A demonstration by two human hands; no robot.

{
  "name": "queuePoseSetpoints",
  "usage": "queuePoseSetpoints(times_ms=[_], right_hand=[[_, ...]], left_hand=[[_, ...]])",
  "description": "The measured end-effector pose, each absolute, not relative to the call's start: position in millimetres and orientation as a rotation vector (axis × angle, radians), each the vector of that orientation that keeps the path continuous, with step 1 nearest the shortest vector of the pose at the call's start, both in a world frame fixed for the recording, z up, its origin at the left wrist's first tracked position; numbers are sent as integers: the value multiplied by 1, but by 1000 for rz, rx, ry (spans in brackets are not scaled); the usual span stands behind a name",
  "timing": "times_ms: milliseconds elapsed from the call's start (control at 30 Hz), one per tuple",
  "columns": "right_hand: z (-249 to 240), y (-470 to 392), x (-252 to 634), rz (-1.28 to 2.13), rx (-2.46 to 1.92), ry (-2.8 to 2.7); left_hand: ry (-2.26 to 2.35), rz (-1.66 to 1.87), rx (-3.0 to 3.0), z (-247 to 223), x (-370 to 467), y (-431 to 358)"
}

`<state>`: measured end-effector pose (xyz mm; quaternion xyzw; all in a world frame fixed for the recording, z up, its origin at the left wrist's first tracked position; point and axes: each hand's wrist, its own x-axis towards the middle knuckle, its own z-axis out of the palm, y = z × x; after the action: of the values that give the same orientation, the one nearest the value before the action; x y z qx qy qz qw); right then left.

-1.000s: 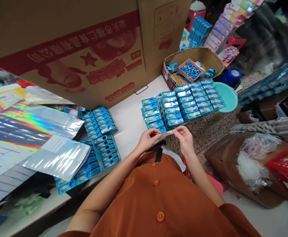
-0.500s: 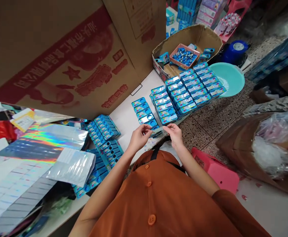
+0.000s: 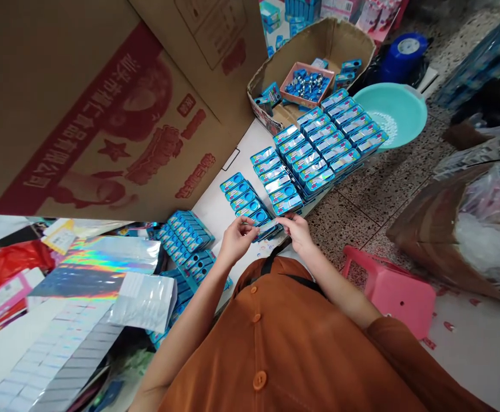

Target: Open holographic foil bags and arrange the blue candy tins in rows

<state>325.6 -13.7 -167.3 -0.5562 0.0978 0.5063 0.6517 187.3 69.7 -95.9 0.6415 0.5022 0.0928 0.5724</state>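
Observation:
Between my two hands stretches a small pale, see-through strip (image 3: 269,225), perhaps a sticker. My left hand (image 3: 238,237) pinches its left end, and the fingertips of my right hand (image 3: 296,230) pinch the right end. Just under the strip is the near end of a short row of blue boxes (image 3: 242,197) with round recesses. Whether the strip touches the nearest box I cannot tell. Right of this row stand stacked blue boxes (image 3: 314,154) with shiny strips across their tops.
A large printed carton (image 3: 147,114) rises at the left. Behind the stacks, a cut-down carton (image 3: 340,40) holds a pink tray (image 3: 284,86) of small blue-and-silver pieces. A turquoise basin (image 3: 408,120), a pink stool (image 3: 404,297), sheets of silvery stickers (image 3: 61,326) and more blue boxes (image 3: 185,229) surround me.
My view has turned slightly, shifting the surroundings in the picture. Both hands keep their pinch on the strip, now over the near end of the short row.

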Motion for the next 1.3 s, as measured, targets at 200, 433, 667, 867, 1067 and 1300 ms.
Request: queuePoseSetpoints(times_ms=[200, 433, 667, 867, 1067, 1300], right_hand=[[-167, -13, 324, 1164, -1238, 269], [-161, -14, 328, 1216, -1175, 303], [-159, -13, 328, 1217, -1174, 329], [-163, -13, 327, 1211, -1190, 355], [-167, -12, 327, 1226, -1214, 334], [-175, -13, 323, 1227, -1272, 286]], left_hand=[[1187, 254, 1456, -102, 186, 68], [1175, 320, 1395, -100, 190, 66], [1163, 326, 1326, -100, 192, 69], [1173, 315, 1321, -103, 195, 67], [1211, 288, 1437, -107, 193, 67], [1332, 201, 1736, -103, 194, 64]])
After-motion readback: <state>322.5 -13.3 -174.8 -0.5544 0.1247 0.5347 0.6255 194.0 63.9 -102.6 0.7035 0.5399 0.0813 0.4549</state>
